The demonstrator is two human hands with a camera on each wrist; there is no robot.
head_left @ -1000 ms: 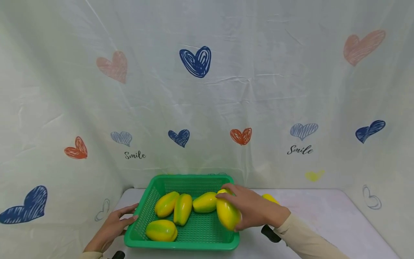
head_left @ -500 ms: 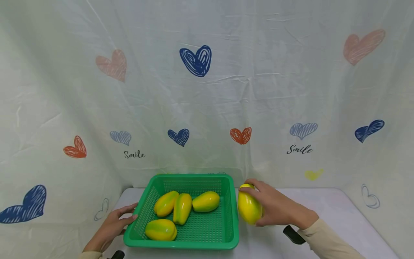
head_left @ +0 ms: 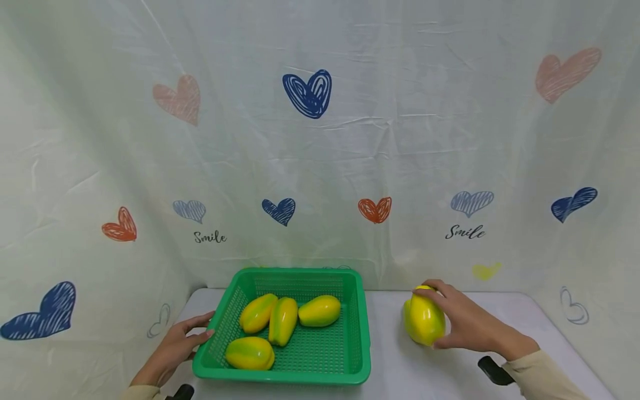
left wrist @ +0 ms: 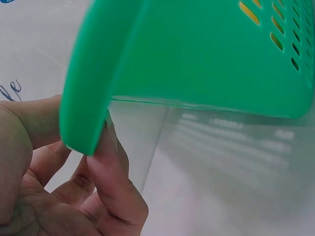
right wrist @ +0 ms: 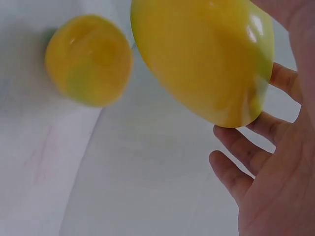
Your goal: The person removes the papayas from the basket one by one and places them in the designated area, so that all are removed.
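My left hand (head_left: pixel 174 345) pinches the left rim of a green plastic basket (head_left: pixel 280 378), thumb on top and fingers beneath, as the left wrist view shows. My right hand (head_left: pixel 472 325) holds a glossy yellow papaya (head_left: pixel 429 322) with green tinges, right of the basket, fingers over its top and thumb low on its side. Another papaya (right wrist: pixel 88 61) lies on the table beyond it; in the head view the held one mostly hides it. Inside the basket are several more papayas: one papaya (head_left: pixel 250 353) near the front, others along the middle and back.
The basket stands on a white table (head_left: pixel 390 372). Behind the table hangs a pale curtain (head_left: pixel 330 155) printed with hearts and "Smile". A black strap piece (head_left: pixel 495 370) sits at the right wrist.
My right hand has carried the papaya out from over the basket's right side, rightwards to above the table near the other papaya. The left hand stays on the rim.
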